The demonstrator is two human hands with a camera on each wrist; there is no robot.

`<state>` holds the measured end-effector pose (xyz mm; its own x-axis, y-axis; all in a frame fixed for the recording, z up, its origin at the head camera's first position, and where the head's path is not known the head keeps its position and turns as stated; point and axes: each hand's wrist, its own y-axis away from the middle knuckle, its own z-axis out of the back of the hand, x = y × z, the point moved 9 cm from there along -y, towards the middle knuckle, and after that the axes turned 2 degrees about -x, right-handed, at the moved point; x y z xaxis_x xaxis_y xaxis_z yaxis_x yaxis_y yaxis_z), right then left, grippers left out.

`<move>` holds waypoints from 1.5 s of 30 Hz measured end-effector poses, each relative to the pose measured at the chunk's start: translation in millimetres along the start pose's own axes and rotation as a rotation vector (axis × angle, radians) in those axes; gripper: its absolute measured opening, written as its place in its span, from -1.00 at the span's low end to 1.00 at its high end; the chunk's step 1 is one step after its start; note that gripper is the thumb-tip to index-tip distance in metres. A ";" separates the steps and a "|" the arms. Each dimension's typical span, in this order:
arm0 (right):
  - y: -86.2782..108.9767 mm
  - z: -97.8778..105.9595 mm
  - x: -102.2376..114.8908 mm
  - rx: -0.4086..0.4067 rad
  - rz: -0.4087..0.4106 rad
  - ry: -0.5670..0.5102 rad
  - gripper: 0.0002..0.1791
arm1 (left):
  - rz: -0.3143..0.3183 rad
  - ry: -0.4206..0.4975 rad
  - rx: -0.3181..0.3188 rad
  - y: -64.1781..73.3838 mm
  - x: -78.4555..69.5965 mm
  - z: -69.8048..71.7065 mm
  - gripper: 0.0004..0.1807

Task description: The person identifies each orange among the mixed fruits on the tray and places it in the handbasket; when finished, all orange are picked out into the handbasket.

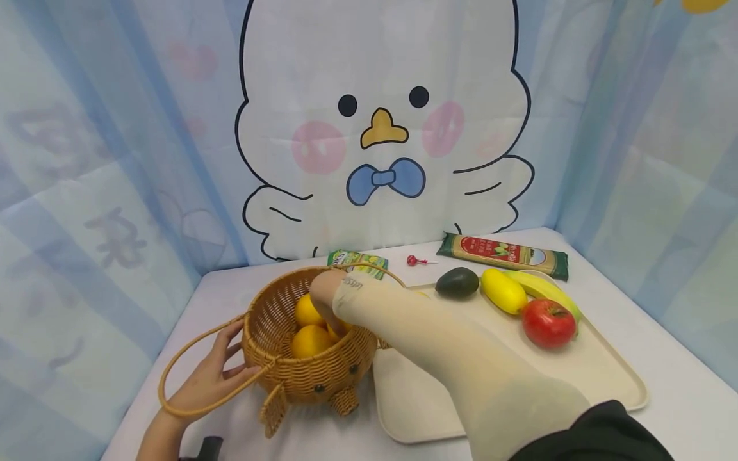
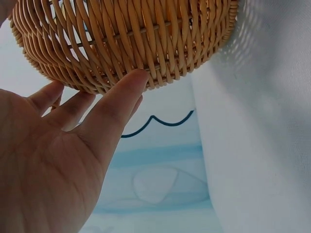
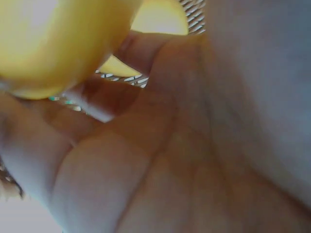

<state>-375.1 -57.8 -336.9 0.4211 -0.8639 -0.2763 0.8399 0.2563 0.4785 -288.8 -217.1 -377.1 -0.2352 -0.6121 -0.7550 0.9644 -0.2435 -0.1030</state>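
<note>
A brown wicker basket (image 1: pixel 314 378) with an animal face stands at the table's left, holding several round orange-yellow fruits that look like oranges (image 1: pixel 311 341). My left hand (image 1: pixel 207 381) is at its left side, inside the loop of one handle; in the left wrist view the extended fingers (image 2: pixel 114 107) touch the woven wall. Down inside the basket is my right hand (image 1: pixel 327 291), its fingertips hidden from the head view. From the right wrist, its fingers curl around an orange (image 3: pixel 63 43), with more fruit behind.
Right of the basket lies a beige tray (image 1: pixel 415 397) with an avocado (image 1: pixel 457 282), a yellow lemon-like fruit (image 1: pixel 503 291), a banana (image 1: pixel 544 289) and a red apple-like fruit (image 1: pixel 549 323). Behind are a green packet (image 1: pixel 369 261), a red lollipop (image 1: pixel 412 260) and a long noodle-like package (image 1: pixel 501 251). Curtains surround the table.
</note>
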 end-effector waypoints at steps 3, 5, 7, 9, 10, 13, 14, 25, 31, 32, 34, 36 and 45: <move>-1.3 -2.8 4.9 0.011 0.007 0.061 -0.64 | 0.013 -0.002 0.002 0.1 0.8 -0.4 -0.06; -3.3 -4.4 8.3 0.025 0.025 0.114 -0.62 | 0.016 -0.006 0.003 0.4 2.0 -0.6 -0.06; -5.4 -4.6 10.3 0.023 0.040 0.143 -0.57 | 0.013 -0.002 0.004 0.5 2.6 -0.5 -0.06; -5.3 -3.6 11.8 -0.008 0.062 0.160 -0.52 | 0.010 0.000 0.004 0.4 3.0 -0.2 -0.07; -4.5 -2.9 12.3 -0.024 0.073 0.165 -0.51 | 0.009 0.000 0.002 0.3 3.3 0.2 -0.07; -1.1 -0.3 14.2 -0.091 0.113 0.174 -0.52 | 0.007 0.001 -0.001 -0.2 3.8 1.3 -0.06; 0.3 0.3 15.8 -0.112 0.133 0.181 -0.54 | 0.009 0.001 -0.001 -0.4 4.2 1.6 -0.06; -0.1 -7.0 33.6 -0.135 0.194 0.219 -0.57 | 0.024 0.025 0.008 0.0 7.5 -1.1 -0.06; -3.0 -12.4 31.1 -0.119 0.157 0.192 -0.47 | 0.027 0.029 0.020 0.7 8.3 -4.0 -0.06; -4.2 -13.1 29.9 -0.098 0.146 0.193 -0.46 | 0.024 0.027 0.018 0.3 7.7 -3.6 -0.06; -7.0 -12.1 26.9 -0.075 0.118 0.178 -0.43 | 0.012 0.022 0.017 -0.7 5.7 -2.8 -0.07; -9.5 -10.0 25.6 -0.066 0.111 0.179 -0.42 | 0.004 0.018 0.013 -1.7 4.2 -1.6 -0.07; -17.2 0.1 27.2 -0.091 0.189 0.165 -0.57 | 0.006 -0.006 0.003 -2.3 4.5 2.6 -0.06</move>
<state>-378.1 -85.7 -352.6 0.6170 -0.7168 -0.3249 0.7654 0.4505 0.4596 -292.4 -221.3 -378.6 -0.2299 -0.6183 -0.7516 0.9655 -0.2421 -0.0962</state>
